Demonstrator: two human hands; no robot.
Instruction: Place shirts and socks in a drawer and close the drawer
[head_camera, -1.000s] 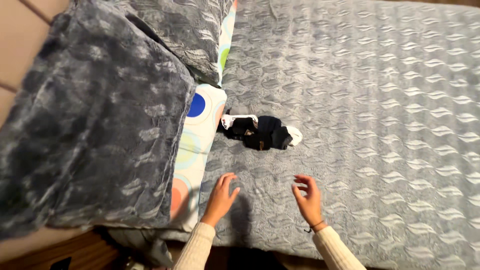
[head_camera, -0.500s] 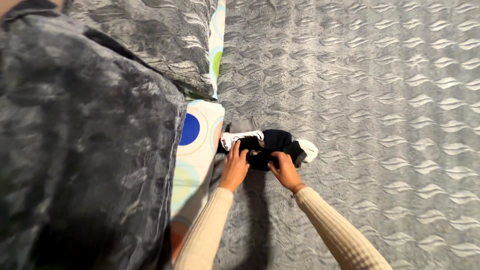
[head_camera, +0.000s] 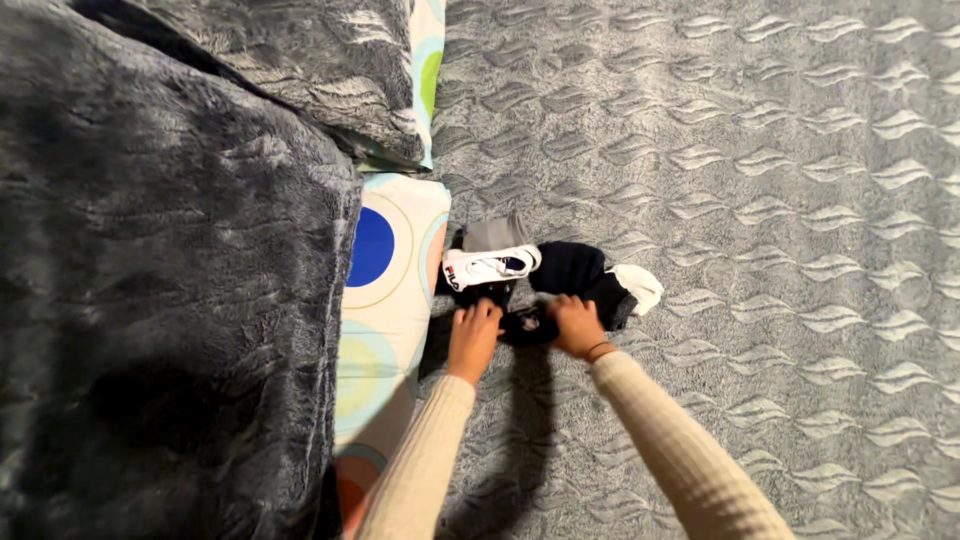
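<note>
Both hands pinched on one small black sock (head_camera: 527, 323): left hand (head_camera: 473, 338) at its 9 o'clock end, right hand (head_camera: 578, 327) at its 3 o'clock end. I see it on the grey embossed bedspread (head_camera: 760, 200), touching the pile of black, white and grey socks (head_camera: 545, 268) at its 12 o'clock. White pillow with coloured circles (head_camera: 385, 290) at 9 o'clock, under a dark grey plush blanket (head_camera: 160, 300).
</note>
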